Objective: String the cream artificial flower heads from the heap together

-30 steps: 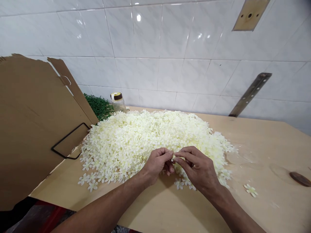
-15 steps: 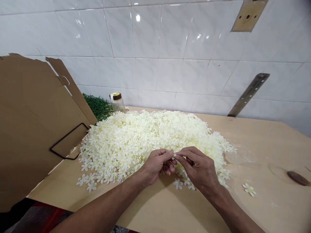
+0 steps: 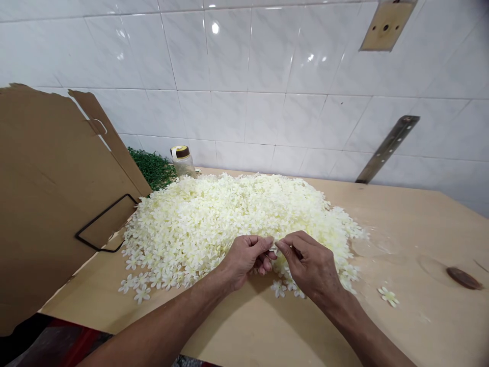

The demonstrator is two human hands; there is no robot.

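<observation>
A broad heap of white artificial flowers (image 3: 229, 209) covers the middle of the table, and both hands meet at its front edge. My left hand (image 3: 250, 259) is closed, thumb and forefinger pinching a small white flower (image 3: 273, 246) that is mostly covered by the fingers. Just to its right, my right hand (image 3: 311, 260) pinches at the same spot, its fingertips close to the left thumb. What lies between the right fingertips is too small to make out. A few loose flowers (image 3: 278, 288) lie on the table below the hands.
Upright cardboard (image 3: 49, 193) stands at the left, with a black wire frame (image 3: 88, 243) against it. Behind the heap are a lidded jar (image 3: 183, 162) and green artificial foliage (image 3: 151, 167). A single flower (image 3: 388, 296) and a brown oval object (image 3: 464, 278) lie at right. A tiled wall (image 3: 267, 117) closes the back.
The right fingertips have shifted slightly at the pinch, and less of the flower shows between the hands. The whole view has moved a little; the heap looks the same.
</observation>
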